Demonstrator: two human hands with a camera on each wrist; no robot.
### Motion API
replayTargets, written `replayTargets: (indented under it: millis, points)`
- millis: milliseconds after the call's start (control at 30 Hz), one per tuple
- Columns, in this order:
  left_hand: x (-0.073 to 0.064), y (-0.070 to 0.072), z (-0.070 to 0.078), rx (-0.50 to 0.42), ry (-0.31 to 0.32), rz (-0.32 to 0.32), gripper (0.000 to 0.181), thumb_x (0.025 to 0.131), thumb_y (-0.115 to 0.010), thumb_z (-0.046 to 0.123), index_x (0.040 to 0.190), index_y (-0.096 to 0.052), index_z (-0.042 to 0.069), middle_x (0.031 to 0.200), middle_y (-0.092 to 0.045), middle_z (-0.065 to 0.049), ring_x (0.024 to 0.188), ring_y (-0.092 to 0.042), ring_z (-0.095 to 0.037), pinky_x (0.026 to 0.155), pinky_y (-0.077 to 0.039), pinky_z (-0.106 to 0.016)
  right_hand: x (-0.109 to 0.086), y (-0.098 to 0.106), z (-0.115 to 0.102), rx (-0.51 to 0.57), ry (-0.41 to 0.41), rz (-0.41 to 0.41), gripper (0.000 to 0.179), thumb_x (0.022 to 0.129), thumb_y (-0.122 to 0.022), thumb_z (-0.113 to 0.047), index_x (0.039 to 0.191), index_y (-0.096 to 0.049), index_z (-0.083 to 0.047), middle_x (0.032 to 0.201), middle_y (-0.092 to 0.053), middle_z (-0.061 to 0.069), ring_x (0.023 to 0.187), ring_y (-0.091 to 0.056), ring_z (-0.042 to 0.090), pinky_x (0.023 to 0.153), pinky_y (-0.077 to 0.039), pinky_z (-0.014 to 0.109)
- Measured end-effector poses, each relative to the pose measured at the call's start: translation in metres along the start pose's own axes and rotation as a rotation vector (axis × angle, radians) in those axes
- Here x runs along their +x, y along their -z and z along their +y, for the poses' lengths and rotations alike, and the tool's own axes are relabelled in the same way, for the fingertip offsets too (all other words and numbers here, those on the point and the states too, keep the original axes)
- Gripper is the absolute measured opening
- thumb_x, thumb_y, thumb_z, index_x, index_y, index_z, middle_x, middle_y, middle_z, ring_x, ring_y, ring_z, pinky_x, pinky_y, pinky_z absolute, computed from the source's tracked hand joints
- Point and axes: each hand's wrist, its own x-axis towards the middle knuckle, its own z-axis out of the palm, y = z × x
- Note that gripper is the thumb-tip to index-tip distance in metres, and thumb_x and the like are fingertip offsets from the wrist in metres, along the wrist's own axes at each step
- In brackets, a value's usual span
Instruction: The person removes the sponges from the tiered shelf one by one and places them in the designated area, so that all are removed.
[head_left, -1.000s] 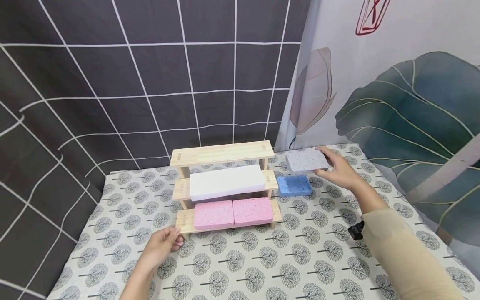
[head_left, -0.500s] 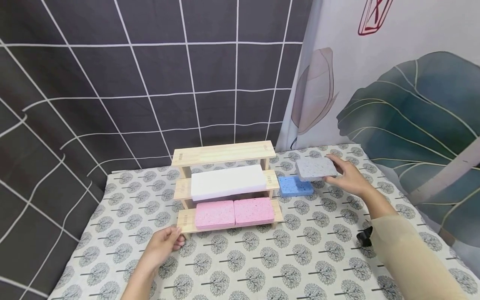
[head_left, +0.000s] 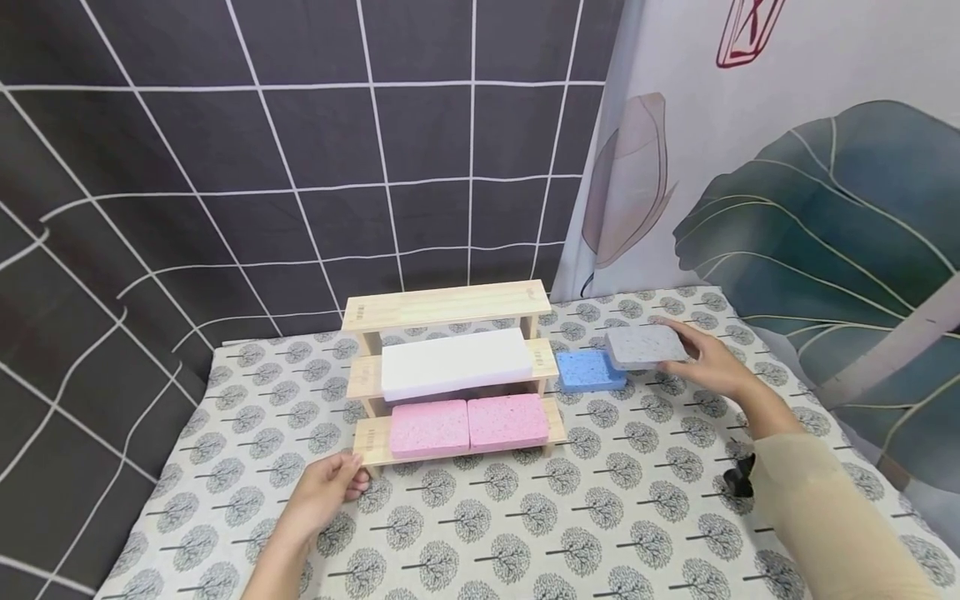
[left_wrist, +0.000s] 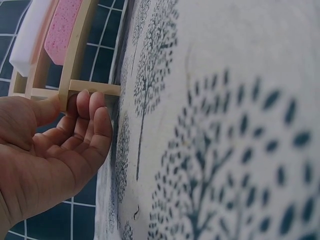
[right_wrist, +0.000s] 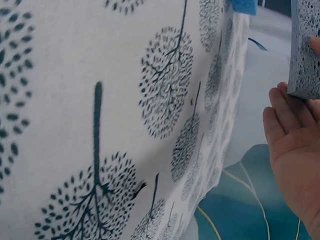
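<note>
A three-tier wooden shelf [head_left: 447, 305] stands mid-table. My left hand [head_left: 327, 490] pinches the front left corner of its lowest board; the left wrist view shows the thumb on top and curled fingers [left_wrist: 102, 117] underneath. Two pink sponges [head_left: 429, 428] lie side by side on the lowest tier, and a white block [head_left: 455, 364] on the middle one. The top board is bare. To the right, my right hand [head_left: 708, 360] grips a grey sponge [head_left: 643, 346] by its right end, above the table. Its left end overlaps a blue sponge [head_left: 588, 372] lying on the cloth.
A tree-print cloth [head_left: 465, 533] covers the table. Dark grid-patterned fabric [head_left: 300, 133] hangs behind and at the left. A pale curtain with leaf prints [head_left: 817, 225] hangs at the right. A small black object [head_left: 740, 477] shows at the right sleeve.
My right hand has brought the grey sponge rightward and down, from behind the blue sponge to beside it, with its front side now tilted into view. The left hand stays on the shelf.
</note>
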Motion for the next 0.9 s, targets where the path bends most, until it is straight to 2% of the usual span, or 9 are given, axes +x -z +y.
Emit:
replayTargets:
  millis: [133, 400, 900]
  points:
    - [0.001, 0.001, -0.001, 0.003, 0.000, 0.005, 0.030, 0.106, -0.049, 0.015, 0.113, -0.062, -0.011, 0.095, -0.066, -0.012, 0.086, -0.063, -0.020, 0.077, -0.058, -0.026, -0.003, 0.000, 0.005, -0.030, -0.013, -0.010, 0.085, 0.093, -0.071, -0.025, 0.157, -0.023, 0.004, 0.157, -0.021, 0.037, 0.139, -0.027, 0.060, 0.113, -0.028, 0.068]
    - [0.001, 0.001, 0.000, 0.013, -0.008, -0.005, 0.031, 0.107, -0.049, 0.016, 0.113, -0.062, -0.011, 0.094, -0.065, -0.012, 0.087, -0.063, -0.021, 0.077, -0.058, -0.027, -0.007, 0.007, 0.015, -0.068, -0.036, -0.032, 0.086, 0.095, -0.070, -0.029, 0.158, -0.020, 0.002, 0.157, -0.020, 0.039, 0.136, -0.028, 0.063, 0.110, -0.028, 0.072]
    - [0.000, 0.001, 0.001, 0.004, -0.003, -0.006, 0.031, 0.107, -0.049, 0.015, 0.115, -0.061, -0.012, 0.095, -0.065, -0.012, 0.086, -0.063, -0.020, 0.076, -0.058, -0.026, -0.005, 0.009, 0.023, -0.171, -0.087, -0.026, 0.087, 0.093, -0.072, -0.027, 0.156, -0.022, 0.005, 0.149, -0.028, 0.046, 0.129, -0.035, 0.065, 0.103, -0.032, 0.076]
